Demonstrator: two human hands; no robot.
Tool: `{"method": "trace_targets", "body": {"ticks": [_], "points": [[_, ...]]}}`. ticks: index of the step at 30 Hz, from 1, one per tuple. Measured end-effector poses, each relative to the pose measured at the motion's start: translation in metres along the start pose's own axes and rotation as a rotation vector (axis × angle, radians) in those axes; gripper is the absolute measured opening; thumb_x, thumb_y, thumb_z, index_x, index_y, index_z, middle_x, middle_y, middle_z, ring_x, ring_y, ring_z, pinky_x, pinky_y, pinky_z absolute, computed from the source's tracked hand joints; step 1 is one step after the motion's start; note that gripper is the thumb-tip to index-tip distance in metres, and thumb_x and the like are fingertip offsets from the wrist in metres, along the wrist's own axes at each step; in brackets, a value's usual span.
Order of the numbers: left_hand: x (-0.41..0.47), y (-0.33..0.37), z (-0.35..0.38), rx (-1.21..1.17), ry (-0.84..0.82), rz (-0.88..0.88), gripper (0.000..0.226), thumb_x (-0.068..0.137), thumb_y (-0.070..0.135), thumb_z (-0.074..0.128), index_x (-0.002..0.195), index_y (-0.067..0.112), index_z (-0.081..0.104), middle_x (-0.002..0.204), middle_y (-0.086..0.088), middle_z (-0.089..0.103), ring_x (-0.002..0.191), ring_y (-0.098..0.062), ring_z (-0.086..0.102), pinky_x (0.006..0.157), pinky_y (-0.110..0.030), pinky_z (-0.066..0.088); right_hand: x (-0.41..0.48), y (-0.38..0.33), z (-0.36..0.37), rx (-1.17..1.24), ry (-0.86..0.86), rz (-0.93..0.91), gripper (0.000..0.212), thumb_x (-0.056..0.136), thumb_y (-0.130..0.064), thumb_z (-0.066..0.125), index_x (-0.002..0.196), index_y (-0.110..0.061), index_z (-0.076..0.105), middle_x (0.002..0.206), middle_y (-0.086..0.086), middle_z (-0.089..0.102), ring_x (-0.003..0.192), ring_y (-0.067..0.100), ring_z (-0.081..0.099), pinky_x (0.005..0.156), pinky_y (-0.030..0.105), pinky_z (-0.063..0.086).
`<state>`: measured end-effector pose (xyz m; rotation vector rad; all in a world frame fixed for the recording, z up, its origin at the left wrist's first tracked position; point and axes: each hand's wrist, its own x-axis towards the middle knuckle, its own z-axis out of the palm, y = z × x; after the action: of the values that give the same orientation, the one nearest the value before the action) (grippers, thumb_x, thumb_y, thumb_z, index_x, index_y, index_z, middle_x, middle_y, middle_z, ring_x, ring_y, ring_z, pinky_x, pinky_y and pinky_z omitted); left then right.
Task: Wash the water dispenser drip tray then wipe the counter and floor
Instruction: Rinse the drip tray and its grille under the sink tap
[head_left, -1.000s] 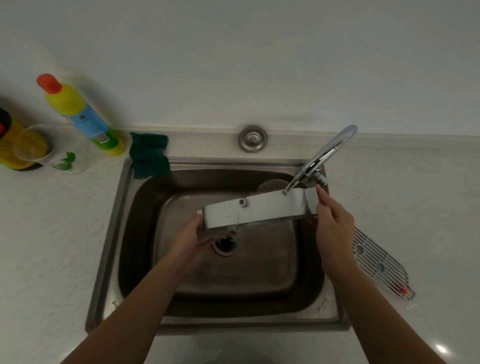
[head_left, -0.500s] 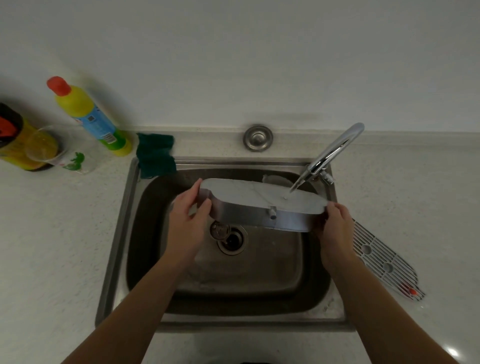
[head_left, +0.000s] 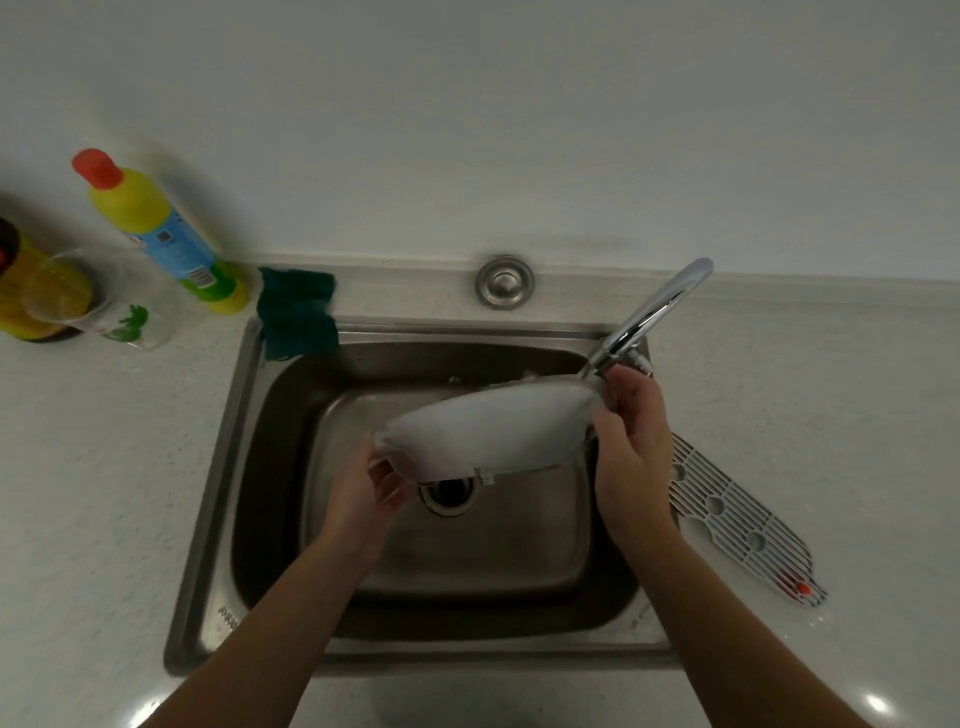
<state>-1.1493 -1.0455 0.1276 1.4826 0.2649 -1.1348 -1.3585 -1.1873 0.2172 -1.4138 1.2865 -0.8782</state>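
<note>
I hold the grey drip tray (head_left: 488, 428) over the steel sink (head_left: 249, 415), its flat underside turned up toward me and tilted, left end lower. My left hand (head_left: 366, 493) grips the left end near the drain (head_left: 449, 491). My right hand (head_left: 631, 441) grips the right end just under the chrome faucet (head_left: 649, 317) spout. The tray's slotted grille (head_left: 743, 525) lies on the counter right of the sink. The tray looks blurred from motion.
A dark green cloth (head_left: 296, 314) hangs over the sink's back left corner. A yellow detergent bottle (head_left: 156, 228), a clear cup (head_left: 88, 296) and a dark-capped bottle (head_left: 15, 280) stand at the left. A round metal cap (head_left: 504, 283) sits behind the sink.
The tray has been turned in my hands from side-on to underside up, and its left end has dropped toward the drain. My right hand has risen to the spout.
</note>
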Motion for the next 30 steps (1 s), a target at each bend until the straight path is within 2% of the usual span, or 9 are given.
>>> {"method": "trace_targets", "body": {"ticks": [3, 5, 9, 12, 15, 17, 20, 25, 30], "points": [[0.005, 0.006, 0.004, -0.023, 0.034, 0.033, 0.033, 0.103, 0.050, 0.054, 0.125, 0.027, 0.064, 0.120, -0.005, 0.073, 0.106, -0.023, 0.072, 0.082, -0.038, 0.058, -0.001, 0.014, 0.003, 0.060, -0.009, 0.247, 0.056, 0.092, -0.048, 0.048, 0.146, -0.034, 0.046, 0.124, -0.025, 0.054, 0.116, 0.000, 0.054, 0.101, 0.035, 0.045], [0.006, 0.012, 0.005, 0.020, 0.038, 0.110, 0.022, 0.101, 0.041, 0.061, 0.119, 0.028, 0.063, 0.121, -0.005, 0.071, 0.104, -0.022, 0.075, 0.078, -0.037, 0.062, 0.005, 0.022, -0.002, 0.092, -0.023, 0.435, 0.070, 0.090, -0.063, 0.049, 0.153, -0.034, 0.037, 0.126, -0.018, 0.050, 0.116, 0.009, 0.051, 0.100, 0.041, 0.045], [0.007, 0.024, 0.003, -0.003, -0.077, 0.203, 0.027, 0.101, 0.024, 0.063, 0.128, 0.024, 0.062, 0.120, -0.004, 0.076, 0.106, -0.019, 0.076, 0.080, -0.034, 0.064, 0.013, 0.025, -0.026, 0.048, -0.298, 0.593, 0.088, 0.072, -0.073, 0.074, 0.146, -0.039, 0.040, 0.130, -0.004, 0.052, 0.110, 0.024, 0.062, 0.074, 0.050, 0.065], [0.007, 0.027, 0.003, 0.096, -0.183, 0.176, 0.033, 0.105, 0.030, 0.055, 0.136, 0.023, 0.063, 0.127, -0.003, 0.074, 0.112, -0.019, 0.073, 0.086, -0.035, 0.062, 0.020, 0.020, -0.039, -0.105, -0.334, 0.395, 0.100, 0.052, -0.069, 0.090, 0.136, -0.039, 0.046, 0.123, -0.006, 0.059, 0.100, 0.021, 0.072, 0.073, 0.045, 0.067], [0.006, 0.020, 0.006, 0.166, -0.270, -0.004, 0.053, 0.100, 0.057, 0.053, 0.136, 0.020, 0.063, 0.134, -0.011, 0.068, 0.113, -0.024, 0.073, 0.091, -0.041, 0.061, 0.022, 0.010, -0.040, -0.273, -0.284, 0.085, 0.094, 0.054, -0.062, 0.090, 0.133, -0.039, 0.045, 0.119, -0.020, 0.058, 0.100, 0.007, 0.068, 0.079, 0.028, 0.060], [0.007, 0.014, 0.009, 0.098, -0.340, -0.167, 0.058, 0.099, 0.067, 0.047, 0.146, 0.032, 0.050, 0.137, -0.016, 0.061, 0.120, -0.034, 0.069, 0.093, -0.048, 0.061, 0.018, 0.006, -0.036, -0.361, -0.285, -0.053, 0.093, 0.057, -0.055, 0.092, 0.134, -0.043, 0.041, 0.123, -0.029, 0.053, 0.110, 0.000, 0.060, 0.085, 0.022, 0.053], [0.010, 0.010, 0.016, 0.000, -0.394, -0.188, 0.057, 0.098, 0.058, 0.057, 0.149, 0.037, 0.045, 0.143, -0.024, 0.057, 0.119, -0.039, 0.070, 0.093, -0.051, 0.060, 0.005, 0.012, -0.032, -0.413, -0.298, -0.140, 0.098, 0.058, -0.051, 0.091, 0.138, -0.049, 0.034, 0.125, -0.045, 0.042, 0.116, -0.017, 0.050, 0.085, 0.006, 0.047], [0.007, 0.037, 0.029, -0.033, -0.260, 0.121, 0.055, 0.091, 0.027, 0.073, 0.142, 0.039, 0.055, 0.136, -0.010, 0.066, 0.108, -0.031, 0.075, 0.083, -0.046, 0.064, -0.018, 0.046, -0.029, -0.431, -0.252, -0.012, 0.093, 0.063, -0.038, 0.095, 0.138, -0.042, 0.040, 0.124, -0.040, 0.044, 0.114, -0.018, 0.046, 0.090, 0.011, 0.042], [-0.007, 0.079, 0.031, 0.501, -0.251, 0.750, 0.078, 0.087, 0.023, 0.081, 0.148, 0.054, 0.044, 0.136, 0.016, 0.062, 0.117, -0.009, 0.069, 0.082, -0.027, 0.063, -0.011, 0.066, -0.025, -0.606, -0.435, 0.109, 0.086, 0.081, -0.026, 0.086, 0.154, -0.024, 0.041, 0.150, -0.004, 0.050, 0.137, 0.017, 0.050, 0.114, 0.039, 0.045]]}}
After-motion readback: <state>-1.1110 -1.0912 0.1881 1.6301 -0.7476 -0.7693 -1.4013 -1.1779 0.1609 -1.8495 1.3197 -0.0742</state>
